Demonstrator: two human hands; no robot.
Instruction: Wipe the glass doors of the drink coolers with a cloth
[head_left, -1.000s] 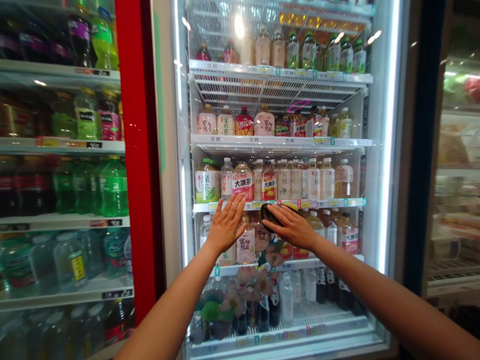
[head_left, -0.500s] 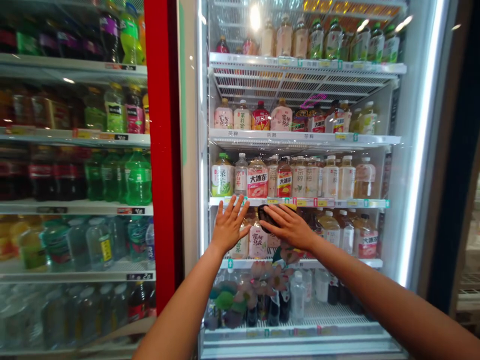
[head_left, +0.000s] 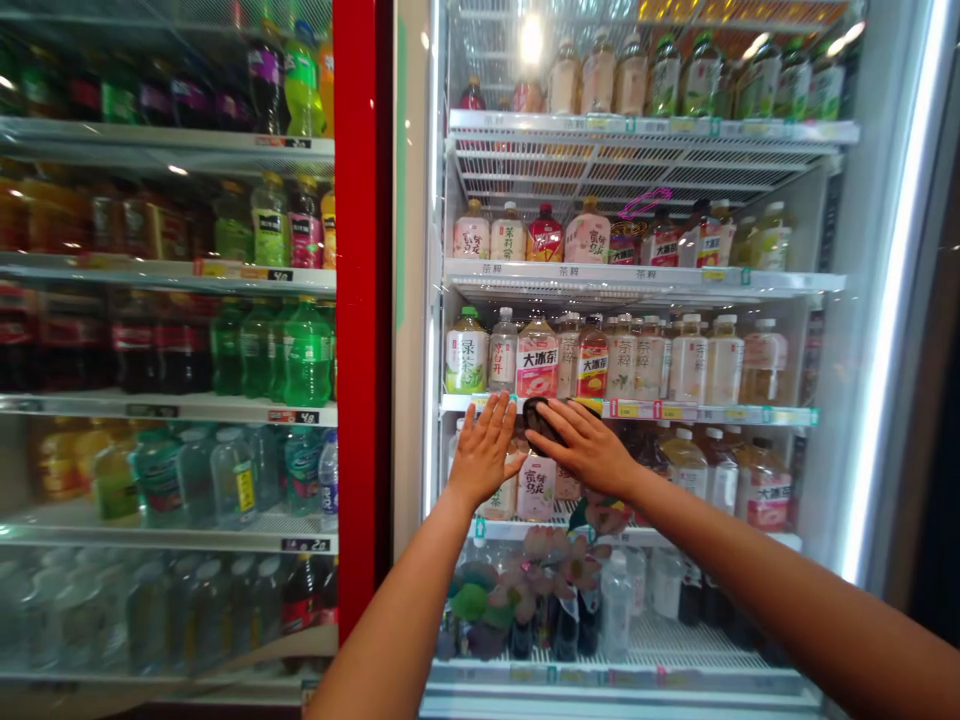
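Observation:
My left hand (head_left: 487, 450) is open and flat, fingers upward and thumb out, apparently against the clear glass door of a lit drinks cooler. My right hand (head_left: 589, 450) lies flat beside it, its fingers stretched out to the left. Partly covered by the right hand is a dark oval thing (head_left: 536, 420) with a yellow edge; its kind and whether it is gripped do not show clearly. Behind the hands stand a white-labelled tea bottle (head_left: 536, 488) and a bottle with a pink label (head_left: 538, 360). A flower print (head_left: 551, 565) appears below the hands.
Several rows of bottles fill the cooler's white shelves (head_left: 637, 272). To the left, a red upright frame (head_left: 355, 300) borders another cooler with soda bottles such as a green one (head_left: 307, 345). A bright light strip (head_left: 889, 300) runs along the right side.
The view has shifted, so the coolers and both hands appear farther right. The right hand has moved slightly closer to the left hand, and the left fingers are closer together.

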